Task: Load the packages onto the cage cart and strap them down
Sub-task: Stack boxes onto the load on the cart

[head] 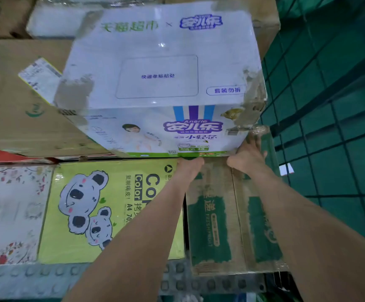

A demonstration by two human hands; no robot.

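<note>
Behind koala box (103, 214) sits diaper box (159, 79).

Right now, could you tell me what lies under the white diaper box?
The koala box, a green-printed carton and the left hand show beneath its near edge; whatever supports its back is covered.
</note>
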